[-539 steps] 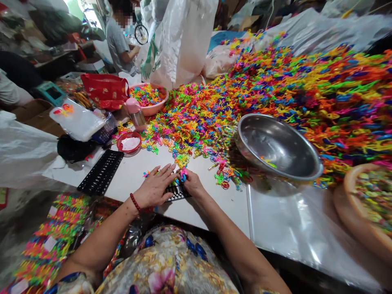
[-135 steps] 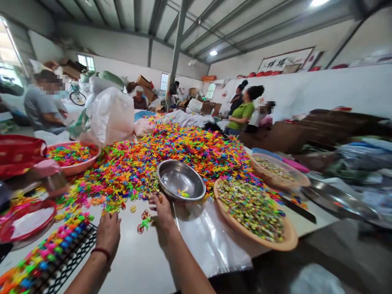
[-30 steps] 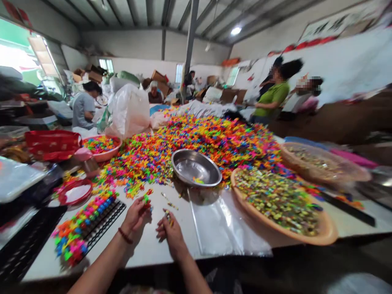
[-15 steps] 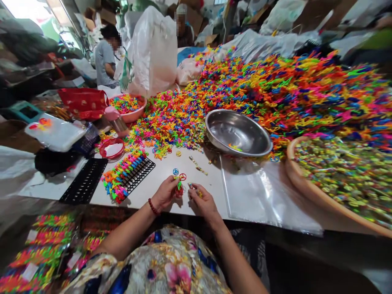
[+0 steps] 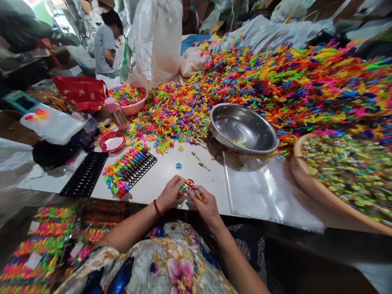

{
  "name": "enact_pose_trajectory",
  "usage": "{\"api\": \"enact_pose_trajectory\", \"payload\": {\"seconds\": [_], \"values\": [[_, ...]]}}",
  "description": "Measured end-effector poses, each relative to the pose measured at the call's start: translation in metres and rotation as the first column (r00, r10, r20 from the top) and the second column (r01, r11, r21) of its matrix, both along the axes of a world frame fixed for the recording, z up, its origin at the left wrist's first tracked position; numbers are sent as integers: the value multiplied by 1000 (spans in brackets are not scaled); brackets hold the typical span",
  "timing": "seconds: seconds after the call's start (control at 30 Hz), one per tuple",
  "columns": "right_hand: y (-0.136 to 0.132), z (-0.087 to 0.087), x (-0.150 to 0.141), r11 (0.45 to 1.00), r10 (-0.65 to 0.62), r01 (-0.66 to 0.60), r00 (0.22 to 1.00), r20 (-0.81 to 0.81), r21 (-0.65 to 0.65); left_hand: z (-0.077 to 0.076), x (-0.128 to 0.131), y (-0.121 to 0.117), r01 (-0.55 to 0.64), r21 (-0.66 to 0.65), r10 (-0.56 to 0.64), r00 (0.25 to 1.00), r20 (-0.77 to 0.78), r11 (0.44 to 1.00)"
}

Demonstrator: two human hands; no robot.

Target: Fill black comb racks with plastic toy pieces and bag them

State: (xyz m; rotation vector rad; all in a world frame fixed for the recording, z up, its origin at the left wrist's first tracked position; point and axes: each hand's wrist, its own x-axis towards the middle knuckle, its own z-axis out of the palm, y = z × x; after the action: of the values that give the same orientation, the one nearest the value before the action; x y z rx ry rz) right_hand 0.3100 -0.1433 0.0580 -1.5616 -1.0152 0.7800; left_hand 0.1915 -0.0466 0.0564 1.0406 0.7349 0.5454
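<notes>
My left hand (image 5: 170, 194) is closed on a small green and red plastic toy (image 5: 181, 190), held just over the table's front edge. A red spoked ring (image 5: 190, 183) shows at the toy's upper end. Close beside it, my right hand (image 5: 205, 204) pinches a small patterned piece (image 5: 199, 195) with yellow on it; its exact kind is partly hidden by the fingers. The fingertips of both hands nearly meet at the toy. A blue spoked ring (image 5: 179, 166) lies on the white table (image 5: 165, 179) just beyond them, and patterned strips (image 5: 201, 161) lie farther right.
A black rack (image 5: 142, 169) with rows of colourful toys stands left. Behind are a steel bowl (image 5: 245, 128) and a big heap of plastic pieces (image 5: 275, 85). Clear plastic bags (image 5: 260, 192) lie right, beside an orange-rimmed tub (image 5: 324, 190). A co-worker (image 5: 105, 45) sits at back left.
My hands have come closer together, and the right hand's piece now meets the toy near the red ring. The whole view has shifted slightly.
</notes>
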Motion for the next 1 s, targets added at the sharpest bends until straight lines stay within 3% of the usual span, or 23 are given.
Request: {"api": "enact_pose_trajectory", "payload": {"seconds": [0.2,0.6,0.83,1.0], "values": [[-1,2,-2,1000,-2,1,999,44,15,-2,-3,1,-11,113,19,997,-77,994],[1,-3,-4,999,-34,33,999,-41,-21,5,0,1,4,153,15,993,-120,988],[-1,3,-5,997,38,-43,996,78,66,-4,1,3,39,135,-13,982,-187,990],[-1,-2,-5,991,116,-128,972,205,44,-14,4,5,26,253,35,972,-234,967]]}}
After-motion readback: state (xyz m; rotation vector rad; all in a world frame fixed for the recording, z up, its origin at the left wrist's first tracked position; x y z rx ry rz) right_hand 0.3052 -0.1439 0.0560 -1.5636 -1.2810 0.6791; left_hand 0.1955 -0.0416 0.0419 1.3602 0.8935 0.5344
